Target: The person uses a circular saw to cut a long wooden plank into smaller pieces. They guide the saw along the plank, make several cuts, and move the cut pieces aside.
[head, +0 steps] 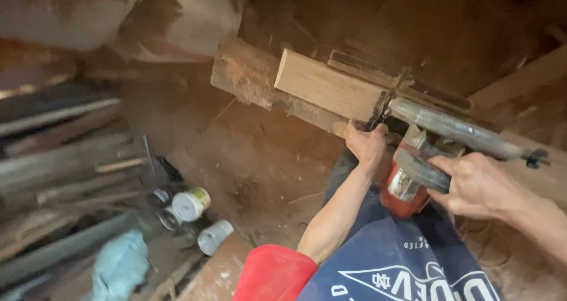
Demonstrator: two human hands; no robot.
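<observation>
**Wooden plank under the red power saw**

The wooden plank (328,87) lies on a rough beam (254,77), long axis running from upper left to lower right. The left hand (366,144) grips its near edge; the right hand (478,186) clasps the red power saw (407,183) by its handle.

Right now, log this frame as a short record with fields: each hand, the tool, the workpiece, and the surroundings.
left hand: grips the front of the power tool, at the plank's lower edge
right hand: closed on the tool's dark rear handle
power tool: red body, metal base plate against the plank
plank: pale, resting on a rough beam
floor: sawdust-covered
left side: stacked timber, cans, blue cloth
</observation>
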